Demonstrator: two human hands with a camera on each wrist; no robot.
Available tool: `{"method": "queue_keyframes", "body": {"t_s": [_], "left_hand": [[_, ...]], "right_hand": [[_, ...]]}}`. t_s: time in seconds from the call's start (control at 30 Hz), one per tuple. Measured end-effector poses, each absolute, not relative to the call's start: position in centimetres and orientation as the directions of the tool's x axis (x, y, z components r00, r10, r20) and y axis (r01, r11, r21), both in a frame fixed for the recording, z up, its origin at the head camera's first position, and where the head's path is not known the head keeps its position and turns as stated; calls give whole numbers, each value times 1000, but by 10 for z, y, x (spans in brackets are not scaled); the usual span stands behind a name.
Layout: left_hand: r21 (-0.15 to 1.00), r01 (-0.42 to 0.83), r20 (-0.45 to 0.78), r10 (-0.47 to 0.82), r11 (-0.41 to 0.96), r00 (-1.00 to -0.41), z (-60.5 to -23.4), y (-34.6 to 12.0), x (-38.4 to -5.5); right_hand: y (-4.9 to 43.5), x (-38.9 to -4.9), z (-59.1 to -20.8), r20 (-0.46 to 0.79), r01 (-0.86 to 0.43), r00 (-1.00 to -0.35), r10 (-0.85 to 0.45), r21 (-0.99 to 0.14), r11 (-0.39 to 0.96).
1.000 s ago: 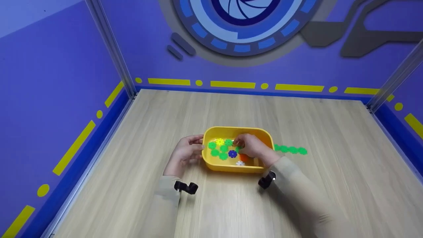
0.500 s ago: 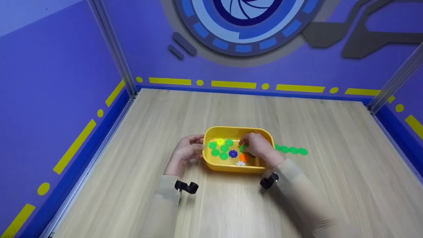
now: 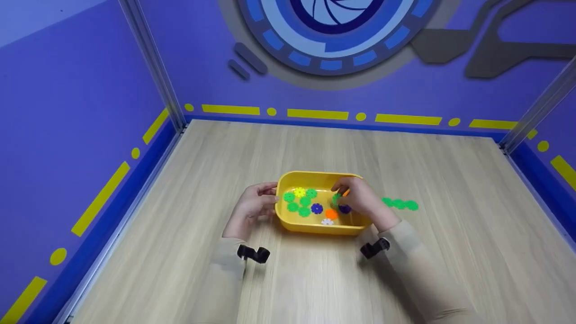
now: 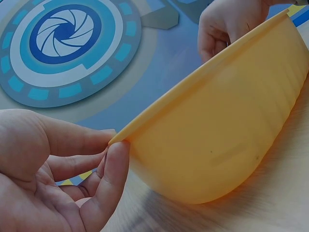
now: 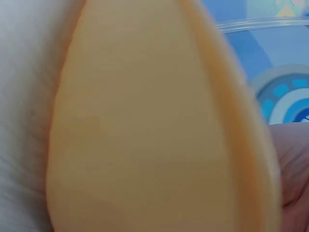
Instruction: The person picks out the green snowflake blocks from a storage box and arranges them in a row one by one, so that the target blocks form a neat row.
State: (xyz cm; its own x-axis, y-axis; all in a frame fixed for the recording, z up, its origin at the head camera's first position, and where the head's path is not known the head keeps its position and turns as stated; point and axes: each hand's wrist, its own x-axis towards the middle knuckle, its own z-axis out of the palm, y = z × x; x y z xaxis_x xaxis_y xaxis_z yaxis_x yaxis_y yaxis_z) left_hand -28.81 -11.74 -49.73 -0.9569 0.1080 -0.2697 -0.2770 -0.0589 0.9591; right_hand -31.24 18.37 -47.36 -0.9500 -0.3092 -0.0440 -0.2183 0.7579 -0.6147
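A yellow plastic bin (image 3: 324, 230) holds flat, notched snowflake discs. In the left wrist view my left hand (image 4: 63, 169) pinches the bin's rim between thumb and fingers; in the head view this hand is at the bin's left end. My right hand (image 3: 360, 198) reaches into the bin's right part and appears to pinch a green disc (image 3: 336, 199) at its fingertips. A purple disc (image 3: 345, 209) lies just below those fingers. Seen from the right wrist, the bin's wall (image 5: 145, 121) hides most of the hand.
In the bin's left half lie several green discs (image 3: 304, 211), a yellow disc (image 3: 299, 192) and a blue-purple disc (image 3: 317, 208). An orange disc (image 3: 331, 213) and a white disc (image 3: 327, 222) are nearer the front. A row of green discs (image 3: 399, 204) lies on the table right of the bin.
My right hand has shifted right inside the bin, and the green disc at its fingertips has moved with it. The orange disc shows more fully. My left hand stays on the rim.
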Motion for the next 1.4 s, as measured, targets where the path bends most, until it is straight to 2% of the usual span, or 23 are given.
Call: {"method": "queue_keyframes", "body": {"t_s": [0.23,0.47,0.73,1.1,1.4], "left_hand": [[955,-289,-280,117,-67,-953,-496,-117,-288],[959,-280,-274,105,-51,-956,-497,-117,-288],[954,-296,-290,103,-41,-951,-495,-116,-287],[957,-288,-283,100,-38,-954,-496,-117,-287],[957,-288,-283,102,-38,-954,-495,-116,-287]], "right_hand": [[198,-302,-461,-68,-106,-974,-218,-712,694],[213,-293,-453,-60,-59,-985,-159,-757,650],[230,-289,-452,-128,33,-984,-121,-811,584],[255,-288,-447,-166,107,-984,-68,-845,524],[279,-285,-444,-146,107,-989,-38,-857,504]]}}
